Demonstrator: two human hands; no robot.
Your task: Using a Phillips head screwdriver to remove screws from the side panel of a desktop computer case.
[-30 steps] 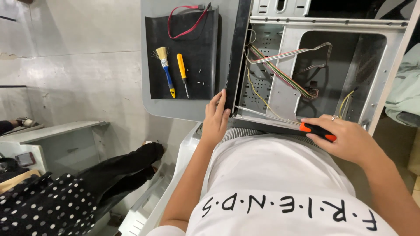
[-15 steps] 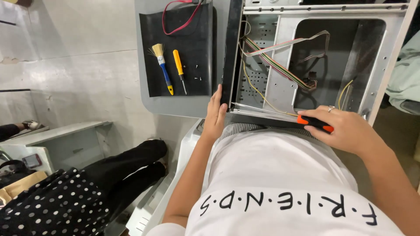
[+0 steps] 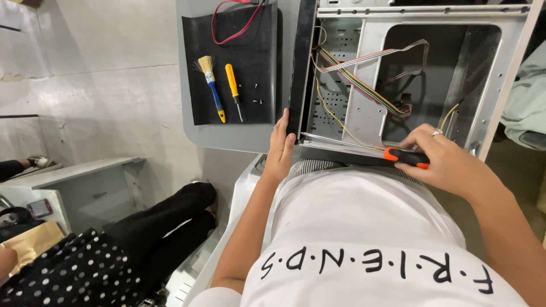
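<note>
An open grey computer case lies on the grey table in front of me, with coloured ribbon cables and yellow wires inside. My left hand rests flat against the case's black front panel at its near corner. My right hand grips the orange and black handle of a long screwdriver. Its thin shaft lies along the case's near edge and points left toward the front panel.
A black mat on the table carries a small brush with a blue handle, a yellow screwdriver, a red cable and loose screws. Another person in black trousers and a dotted top sits at the lower left.
The view has shifted slightly. My right hand with the screwdriver has slid a little along the case's near edge. My left hand stays on the front panel.
</note>
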